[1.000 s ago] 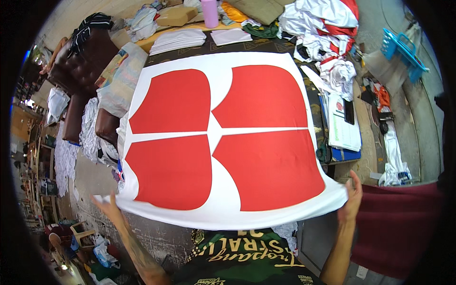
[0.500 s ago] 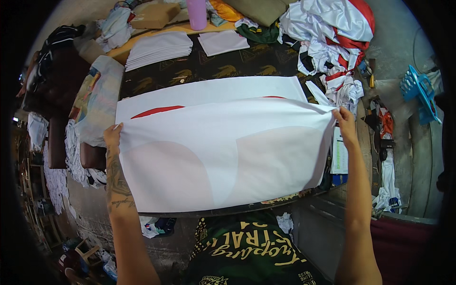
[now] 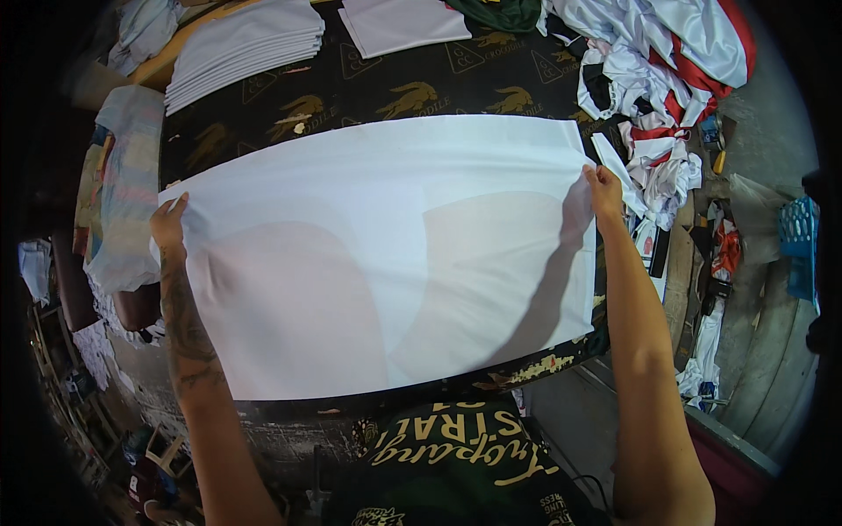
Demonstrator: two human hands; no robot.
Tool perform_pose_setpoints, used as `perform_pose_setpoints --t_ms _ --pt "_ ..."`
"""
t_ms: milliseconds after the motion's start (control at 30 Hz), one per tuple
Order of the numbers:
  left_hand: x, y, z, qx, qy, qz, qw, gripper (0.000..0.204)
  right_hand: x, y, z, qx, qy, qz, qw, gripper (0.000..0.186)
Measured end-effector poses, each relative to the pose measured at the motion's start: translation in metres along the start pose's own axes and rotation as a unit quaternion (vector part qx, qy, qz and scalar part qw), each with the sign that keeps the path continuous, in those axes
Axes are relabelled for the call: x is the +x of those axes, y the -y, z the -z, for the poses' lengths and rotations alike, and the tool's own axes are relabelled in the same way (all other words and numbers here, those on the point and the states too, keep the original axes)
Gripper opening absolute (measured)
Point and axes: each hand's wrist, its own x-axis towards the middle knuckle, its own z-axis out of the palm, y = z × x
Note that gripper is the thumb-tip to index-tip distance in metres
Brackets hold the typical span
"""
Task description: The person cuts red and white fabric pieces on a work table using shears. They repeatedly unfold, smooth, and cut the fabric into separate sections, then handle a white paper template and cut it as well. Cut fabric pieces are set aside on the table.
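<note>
A wide white fabric panel [image 3: 399, 254] lies spread over the dark table, with faint pinkish and cream curved shapes showing through it. At its far left corner my left hand [image 3: 169, 223] is closed, pinching the edge between thumb and fingers. My right hand [image 3: 605, 191] grips the panel near its far right corner, and my right arm's shadow falls across the cloth. The panel hides most of whatever lies beneath it. Its near edge comes close to the table's front edge.
Beyond the panel, the black patterned tabletop [image 3: 351, 101] carries a stack of folded white cloth [image 3: 250, 48] and a smaller folded white piece [image 3: 403, 24]. Crumpled white and red fabric [image 3: 658, 149] is heaped at the right. A plastic-wrapped bundle [image 3: 132, 193] stands at the left.
Both hands have drawn the panel's far edge away from me, covering the white sheet with red shapes that showed beneath it. The cloth now lies flatter, and the view has shifted closer.
</note>
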Motion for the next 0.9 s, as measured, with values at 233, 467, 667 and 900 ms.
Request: perform_pose_setpoints --t_ms 233,467,667,900 --pt "0.000 -0.030 -0.002 -0.019 0.000 0.000 1.000 0.056 0.018 0.023 -0.012 -0.008 -0.005 0.024 1.000 0.040" --pt "0.021 -0.030 -0.003 0.006 -0.027 0.006 1.000 0.055 0.036 0.025 -0.015 -0.011 -0.003 0.009 1.000 0.041" --pt "-0.077 -0.101 -0.035 0.152 -0.163 -0.177 0.958 0.048 0.017 0.034 -0.011 -0.093 -0.073 0.130 0.984 0.031" --pt "-0.293 -0.244 -0.191 0.067 0.171 -0.499 0.847 0.048 -0.184 -0.024 0.066 -0.294 0.036 0.139 0.945 0.025"
